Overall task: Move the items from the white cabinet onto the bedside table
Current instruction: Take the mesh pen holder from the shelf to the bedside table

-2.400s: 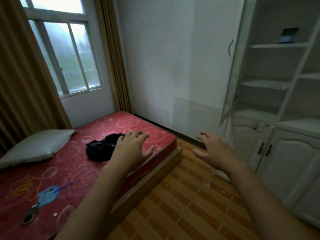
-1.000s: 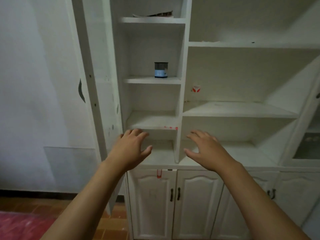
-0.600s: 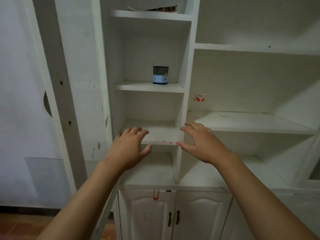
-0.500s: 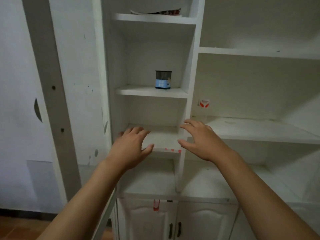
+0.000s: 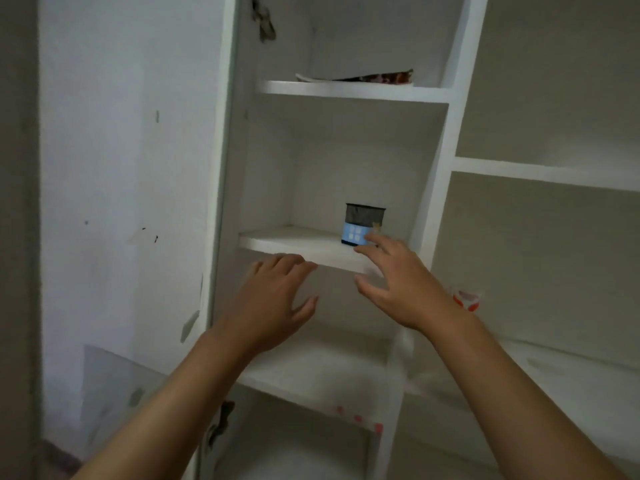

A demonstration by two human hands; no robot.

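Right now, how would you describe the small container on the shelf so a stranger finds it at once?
Look in the white cabinet's narrow left column. On the shelf just above both hands stands a small container, dark on top with a light blue band below. The only other item, flat papers, lies one shelf higher.

white cabinet (image 5: 433, 188), small container (image 5: 363, 225) on shelf, right hand (image 5: 398, 282) near

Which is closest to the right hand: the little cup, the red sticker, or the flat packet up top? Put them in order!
From the right hand:
1. Cup, just beyond its fingers.
2. Red sticker, to its right.
3. Flat packet, on the shelf above.
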